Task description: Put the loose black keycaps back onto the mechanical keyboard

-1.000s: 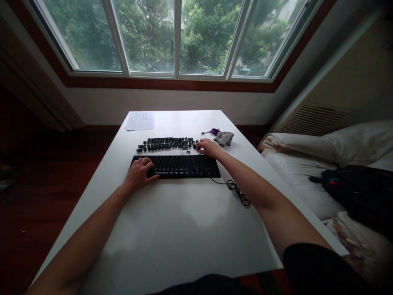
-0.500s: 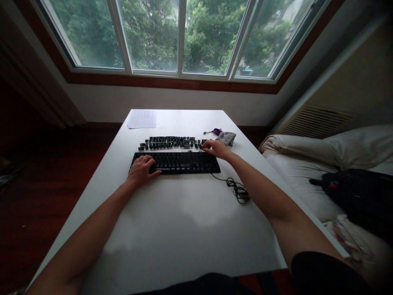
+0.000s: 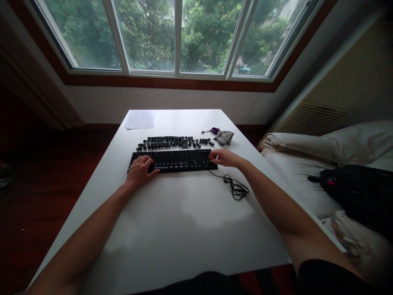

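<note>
A black keyboard (image 3: pixel 175 161) lies across the white table (image 3: pixel 184 213). My left hand (image 3: pixel 141 169) rests over its left end, fingers curled on top and thumb along the front edge. At the right end, over the number-pad area, my right hand (image 3: pixel 221 157) has thumb and forefinger pinched together; whatever is between the fingertips is too small to make out. Behind the keyboard, loose black keycaps (image 3: pixel 167 144) lie in uneven rows. A bundled black cable (image 3: pixel 235 187) runs from the keyboard's right side onto the table, below my right forearm.
A grey cloth (image 3: pixel 224 137) and a small purple-handled brush (image 3: pixel 215 131) lie behind my right hand. Papers (image 3: pixel 140 120) lie at the far left corner. Beyond the table's right edge stands a cushioned seat (image 3: pixel 285 159) with a black bag (image 3: pixel 359 192). A window (image 3: pixel 178 37) is ahead.
My right hand has moved from the right end of the loose keycaps back toward me, onto the keyboard's right end. My left hand stays in place. The view has shifted slightly.
</note>
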The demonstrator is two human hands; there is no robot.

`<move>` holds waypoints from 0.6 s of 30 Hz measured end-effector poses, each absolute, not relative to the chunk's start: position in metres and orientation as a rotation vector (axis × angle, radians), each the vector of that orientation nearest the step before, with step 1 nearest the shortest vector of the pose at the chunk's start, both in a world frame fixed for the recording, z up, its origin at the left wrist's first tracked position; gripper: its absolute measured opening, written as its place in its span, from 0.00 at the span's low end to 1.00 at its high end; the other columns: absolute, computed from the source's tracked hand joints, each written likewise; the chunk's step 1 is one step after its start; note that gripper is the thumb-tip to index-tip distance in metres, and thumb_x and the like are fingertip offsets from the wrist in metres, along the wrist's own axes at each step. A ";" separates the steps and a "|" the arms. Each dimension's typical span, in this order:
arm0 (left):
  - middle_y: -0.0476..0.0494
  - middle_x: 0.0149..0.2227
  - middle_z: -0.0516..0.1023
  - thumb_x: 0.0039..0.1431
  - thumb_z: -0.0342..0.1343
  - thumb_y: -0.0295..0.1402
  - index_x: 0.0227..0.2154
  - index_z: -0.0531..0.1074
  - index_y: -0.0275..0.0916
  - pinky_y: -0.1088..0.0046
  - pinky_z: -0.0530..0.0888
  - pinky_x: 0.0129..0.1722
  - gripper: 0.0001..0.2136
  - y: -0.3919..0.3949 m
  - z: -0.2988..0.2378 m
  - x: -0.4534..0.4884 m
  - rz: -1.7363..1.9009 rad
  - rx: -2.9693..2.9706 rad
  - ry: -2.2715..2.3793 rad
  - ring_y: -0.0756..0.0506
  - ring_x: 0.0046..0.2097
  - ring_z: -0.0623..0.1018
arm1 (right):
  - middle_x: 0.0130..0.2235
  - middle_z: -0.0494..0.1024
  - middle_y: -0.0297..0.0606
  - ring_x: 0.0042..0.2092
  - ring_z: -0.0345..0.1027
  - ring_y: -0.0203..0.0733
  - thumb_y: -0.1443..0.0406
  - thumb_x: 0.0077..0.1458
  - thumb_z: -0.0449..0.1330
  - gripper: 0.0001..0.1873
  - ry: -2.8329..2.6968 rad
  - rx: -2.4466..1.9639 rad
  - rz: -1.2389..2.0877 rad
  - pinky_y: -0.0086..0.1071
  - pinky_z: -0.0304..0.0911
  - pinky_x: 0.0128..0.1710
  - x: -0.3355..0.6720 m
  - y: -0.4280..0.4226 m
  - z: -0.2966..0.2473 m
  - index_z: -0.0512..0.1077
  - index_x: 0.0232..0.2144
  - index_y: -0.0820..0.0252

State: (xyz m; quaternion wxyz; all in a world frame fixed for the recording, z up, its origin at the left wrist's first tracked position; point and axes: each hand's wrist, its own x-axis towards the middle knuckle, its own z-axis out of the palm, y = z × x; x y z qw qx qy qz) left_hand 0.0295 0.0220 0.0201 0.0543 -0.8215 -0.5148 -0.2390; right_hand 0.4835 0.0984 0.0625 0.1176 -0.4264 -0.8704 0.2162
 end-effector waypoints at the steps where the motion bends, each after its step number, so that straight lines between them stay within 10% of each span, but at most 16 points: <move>1: 0.38 0.50 0.73 0.62 0.58 0.49 0.45 0.72 0.43 0.52 0.69 0.54 0.17 0.022 0.020 0.030 -0.732 -2.496 -1.563 0.35 0.52 0.71 | 0.35 0.80 0.37 0.34 0.69 0.40 0.64 0.54 0.62 0.05 -2.568 -1.253 0.610 0.33 0.62 0.35 0.483 0.098 0.063 0.77 0.34 0.57; 18: 0.37 0.51 0.73 0.61 0.58 0.49 0.45 0.72 0.43 0.52 0.68 0.55 0.17 0.023 0.019 0.031 -0.730 -2.511 -1.576 0.34 0.53 0.70 | 0.44 0.78 0.41 0.43 0.70 0.44 0.69 0.55 0.61 0.08 -2.710 -1.283 0.223 0.33 0.60 0.40 0.474 0.082 0.065 0.77 0.38 0.56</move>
